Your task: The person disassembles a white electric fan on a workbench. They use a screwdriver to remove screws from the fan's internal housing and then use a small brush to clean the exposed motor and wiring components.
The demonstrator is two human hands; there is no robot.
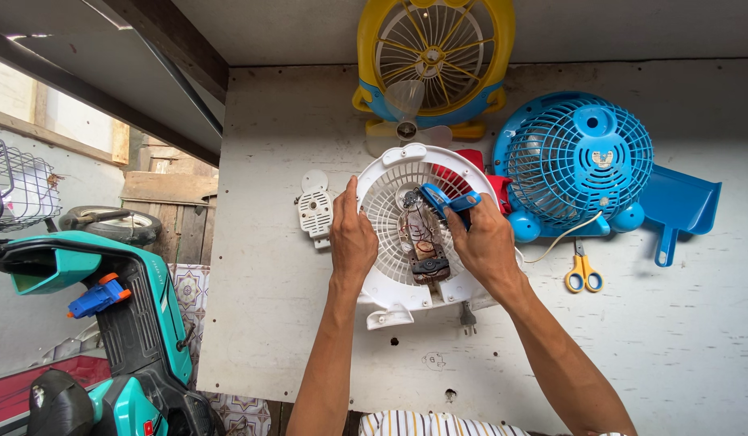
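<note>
The left hand (354, 242) gripped the white grille (390, 211) rim, steadying it (motor (428, 260) exposed), while the right hand (483, 242) grasped blue-handled pliers (448, 202) over it.

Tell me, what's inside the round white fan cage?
Inside the white fan cage sits a small motor with thin wires. The right hand and its blue-handled tool cover part of it.

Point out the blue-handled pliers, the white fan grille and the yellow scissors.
blue-handled pliers (448, 201): head view, on the blue handles.
white fan grille (387, 211): head view, on the ribs left of the motor.
yellow scissors (583, 274): head view, on the handle loops.
</note>
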